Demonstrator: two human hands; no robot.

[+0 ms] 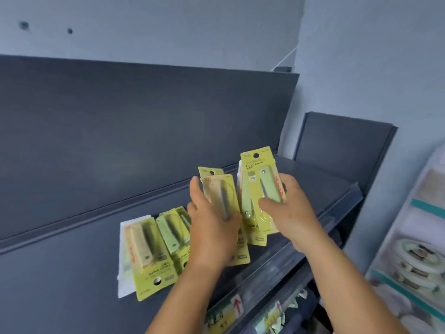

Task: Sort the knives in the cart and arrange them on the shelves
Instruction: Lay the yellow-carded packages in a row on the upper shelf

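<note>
Knife packs (261, 189) gripped, L hand (212, 227), R hand (286, 210)

Retail shop, stocking aisle. Evidence: dark grey metal gondola shelf (72, 261) with a tall back panel (144, 131) and a front price-strip rail (269, 283) along the near edge, paper tags with a red arrow (237, 306) tucked in it. Merchandise is carded: yellow-green blister packs with hang holes, one printed "FRUIT KNIFE" (258, 184), several identical packs (149, 251) lying flat on the shelf at left. A second shelf section (342, 145) stands further right at the back. Far right, a white display rack (409, 249) with teal trim holds stacked round packaged goods, blurred. Bare grey concrete wall (144, 27) behind.
</note>
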